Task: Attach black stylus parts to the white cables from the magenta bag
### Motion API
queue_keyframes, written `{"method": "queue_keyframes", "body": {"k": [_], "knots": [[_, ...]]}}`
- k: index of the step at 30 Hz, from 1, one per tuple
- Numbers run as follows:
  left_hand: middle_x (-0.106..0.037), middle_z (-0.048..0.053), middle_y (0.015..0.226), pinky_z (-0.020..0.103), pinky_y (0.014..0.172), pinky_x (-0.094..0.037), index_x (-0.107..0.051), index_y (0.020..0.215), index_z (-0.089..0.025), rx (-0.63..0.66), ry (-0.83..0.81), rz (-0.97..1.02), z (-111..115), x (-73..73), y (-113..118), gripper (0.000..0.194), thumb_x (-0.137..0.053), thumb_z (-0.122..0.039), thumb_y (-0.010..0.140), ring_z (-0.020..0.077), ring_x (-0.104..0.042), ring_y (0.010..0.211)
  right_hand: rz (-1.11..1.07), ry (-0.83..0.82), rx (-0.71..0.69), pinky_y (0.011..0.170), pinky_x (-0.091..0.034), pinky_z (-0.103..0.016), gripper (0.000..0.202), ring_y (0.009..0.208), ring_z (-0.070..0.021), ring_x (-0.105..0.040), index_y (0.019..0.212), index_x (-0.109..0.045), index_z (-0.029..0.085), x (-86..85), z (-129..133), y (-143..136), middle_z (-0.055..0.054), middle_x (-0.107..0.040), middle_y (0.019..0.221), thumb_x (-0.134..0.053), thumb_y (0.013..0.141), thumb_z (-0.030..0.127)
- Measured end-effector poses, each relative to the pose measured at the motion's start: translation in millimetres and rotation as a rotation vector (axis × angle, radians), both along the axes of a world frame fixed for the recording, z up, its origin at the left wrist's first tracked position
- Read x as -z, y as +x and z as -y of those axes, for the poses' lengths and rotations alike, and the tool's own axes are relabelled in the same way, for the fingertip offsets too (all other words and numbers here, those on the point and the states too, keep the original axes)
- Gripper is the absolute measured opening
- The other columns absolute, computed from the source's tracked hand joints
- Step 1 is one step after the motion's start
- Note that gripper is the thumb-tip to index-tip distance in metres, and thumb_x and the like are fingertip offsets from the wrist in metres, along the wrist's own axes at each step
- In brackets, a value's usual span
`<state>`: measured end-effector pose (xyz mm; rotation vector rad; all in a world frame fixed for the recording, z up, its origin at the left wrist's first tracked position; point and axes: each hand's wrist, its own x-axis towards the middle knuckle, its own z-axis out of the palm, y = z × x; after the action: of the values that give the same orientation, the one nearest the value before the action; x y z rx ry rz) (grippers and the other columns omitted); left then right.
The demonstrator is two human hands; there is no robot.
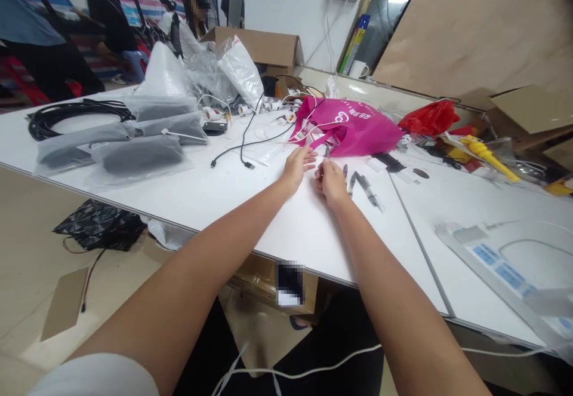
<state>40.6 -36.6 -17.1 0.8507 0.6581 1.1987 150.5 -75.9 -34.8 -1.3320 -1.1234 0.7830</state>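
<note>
Pink bag [353,124], black cable coil [67,115], red bag [430,116]

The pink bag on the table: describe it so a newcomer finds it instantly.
Start at the long white table and look past the person's two hands to its far middle. There a crumpled pink bag with white print lies slumped. The red bag to its right is smaller and unprinted.

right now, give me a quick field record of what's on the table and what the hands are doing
surface: white table
left hand: fingers spread, touching a thin white cable by the bright pink fabric bag
right hand: fingers closed on a small dark clip-like piece
beside right hand: row of grey metal clips
far left: coiled black cable, grey pouches in clear plastic bags
far right: red plastic bag, yellow plastic tool
</note>
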Motion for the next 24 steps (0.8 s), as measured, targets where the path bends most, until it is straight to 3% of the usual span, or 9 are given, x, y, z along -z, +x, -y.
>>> {"method": "queue_keyframes", "body": {"k": [2, 4, 10, 12, 16, 19, 21, 22, 24], "knots": [[-0.078, 0.013, 0.116, 0.033, 0.090, -0.059, -0.067, 0.105, -0.021, 0.051, -0.092, 0.093, 0, -2.8, -2, 0.039, -0.049, -0.055, 0.109, 0.0242, -0.074, 0.111, -0.188, -0.073, -0.139, 0.043, -0.022, -0.024, 0.051, 0.045, -0.0098, -0.036, 0.087, -0.044, 0.028, -5.4, 6, -13, 0.008, -0.050, 0.067, -0.060, 0.095, 0.076], [-0.078, 0.014, 0.115, 0.036, 0.084, -0.061, -0.069, 0.113, -0.022, 0.067, -0.171, 0.138, -1, -5.5, -6, 0.053, -0.046, -0.069, 0.106, 0.0290, -0.075, 0.112, -0.240, -0.042, -0.238, 0.042, -0.023, -0.022, 0.053, 0.045, -0.0086, -0.034, 0.087, -0.045, 0.028, -10.4, 13, -26, 0.010, -0.046, 0.063, -0.067, 0.093, 0.076], [-0.079, 0.017, 0.111, 0.038, 0.086, -0.064, -0.065, 0.133, -0.019, 0.015, -0.247, 0.286, -4, -15.9, -28, 0.071, -0.031, -0.075, 0.106, 0.0303, -0.078, 0.113, -0.299, -0.097, -0.537, 0.055, -0.052, -0.029, 0.062, 0.048, -0.0109, -0.044, 0.091, -0.056, 0.027, -14.9, 23, -47, 0.011, -0.045, 0.058, -0.079, 0.079, 0.084], [-0.080, 0.017, 0.113, 0.038, 0.084, -0.064, -0.067, 0.129, -0.018, 0.066, -0.275, 0.256, -6, -16.6, -28, 0.069, -0.028, -0.072, 0.108, 0.0298, -0.078, 0.112, -0.299, -0.050, -0.483, 0.057, -0.050, -0.028, 0.060, 0.051, -0.0117, -0.050, 0.090, -0.055, 0.027, -15.2, 20, -45, 0.009, -0.048, 0.062, -0.078, 0.082, 0.083], [-0.079, 0.016, 0.108, 0.035, 0.082, -0.063, -0.069, 0.111, -0.019, 0.076, -0.356, 0.149, 1, -20.6, -17, 0.049, -0.038, -0.057, 0.112, 0.0250, -0.077, 0.099, -0.248, 0.109, -0.163, 0.057, -0.046, -0.025, 0.050, 0.057, -0.0108, -0.048, 0.085, -0.049, 0.027, -18.6, 6, -24, 0.007, -0.048, 0.065, -0.068, 0.097, 0.071], [-0.078, 0.009, 0.099, 0.029, 0.087, -0.061, -0.068, 0.091, -0.022, -0.016, -0.213, 0.053, 45, -30.1, -34, 0.021, -0.055, -0.028, 0.106, 0.0168, -0.073, 0.090, -0.305, 0.144, 0.072, 0.051, -0.041, -0.024, 0.044, 0.048, -0.0096, -0.036, 0.089, -0.046, 0.028, -20.7, -4, -5, 0.010, -0.037, 0.062, -0.054, 0.106, 0.068], [-0.076, 0.007, 0.090, 0.032, 0.080, -0.059, -0.072, 0.083, -0.026, 0.080, 0.057, -0.008, 97, -29.3, -65, 0.026, -0.059, -0.033, 0.105, 0.0166, -0.070, 0.083, -0.318, 0.143, 0.168, 0.047, -0.037, -0.023, 0.042, 0.046, -0.0090, -0.032, 0.090, -0.045, 0.028, -20.3, -7, 2, 0.011, -0.034, 0.061, -0.051, 0.107, 0.066], [-0.073, 0.006, 0.080, 0.034, 0.075, -0.058, -0.072, 0.077, -0.027, 0.220, 0.157, -0.082, 127, -23.3, -84, 0.033, -0.061, -0.042, 0.105, 0.0171, -0.066, 0.075, -0.313, 0.140, 0.198, 0.046, -0.035, -0.023, 0.042, 0.045, -0.0087, -0.031, 0.090, -0.044, 0.028, -19.4, -8, 3, 0.011, -0.033, 0.061, -0.051, 0.107, 0.066], [-0.070, 0.005, 0.069, 0.038, 0.069, -0.056, -0.077, 0.079, -0.029, 0.641, 0.254, -0.271, 185, 2.9, -121, 0.038, -0.067, -0.058, 0.101, 0.0177, -0.061, 0.064, -0.282, 0.140, 0.229, 0.044, -0.034, -0.022, 0.043, 0.045, -0.0085, -0.032, 0.090, -0.045, 0.028, -16.9, -8, 1, 0.011, -0.034, 0.060, -0.052, 0.107, 0.066]]}}
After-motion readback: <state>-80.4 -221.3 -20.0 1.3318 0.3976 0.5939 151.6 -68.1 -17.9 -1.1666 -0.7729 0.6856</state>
